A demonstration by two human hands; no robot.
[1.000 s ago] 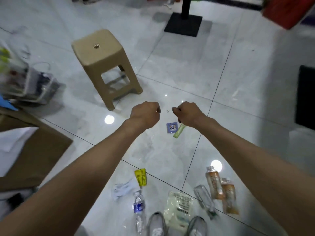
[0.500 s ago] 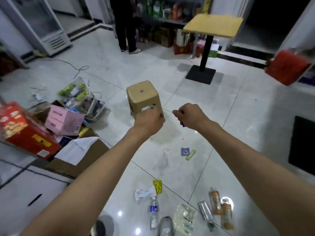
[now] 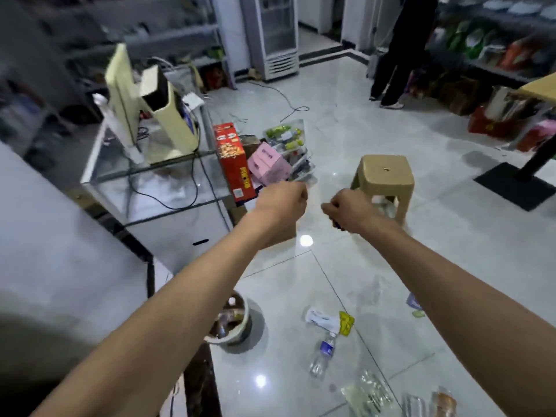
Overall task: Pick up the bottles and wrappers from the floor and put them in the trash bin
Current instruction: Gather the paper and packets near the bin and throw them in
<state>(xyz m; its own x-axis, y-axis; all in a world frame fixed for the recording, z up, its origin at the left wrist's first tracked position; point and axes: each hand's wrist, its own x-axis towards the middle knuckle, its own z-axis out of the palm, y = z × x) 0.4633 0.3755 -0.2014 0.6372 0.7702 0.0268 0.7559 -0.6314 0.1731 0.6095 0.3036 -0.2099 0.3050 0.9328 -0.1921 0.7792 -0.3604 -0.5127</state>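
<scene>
Two risks are showing: the bin (image 3: 231,323), sitting low beside the left arm, is lying well behind both raised fists, so a blind drop could be missing it. Bottle (image 3: 322,352) and wrappers (image 3: 346,323) are lying below the arms. Right hand (image 3: 350,210) is curling around something dark; left hand (image 3: 284,200) is curling, contents unclear.

A clear plastic water bottle with a blue label (image 3: 322,351) lies on its side on the glossy tiled floor, near centre. Just beyond it lie a white crumpled wrapper (image 3: 319,318) and a yellow wrapper (image 3: 346,322), touching. A clear printed packet (image 3: 369,394) lies nearer, right. The round white trash bin (image 3: 240,326), with litter inside, stands left.
</scene>
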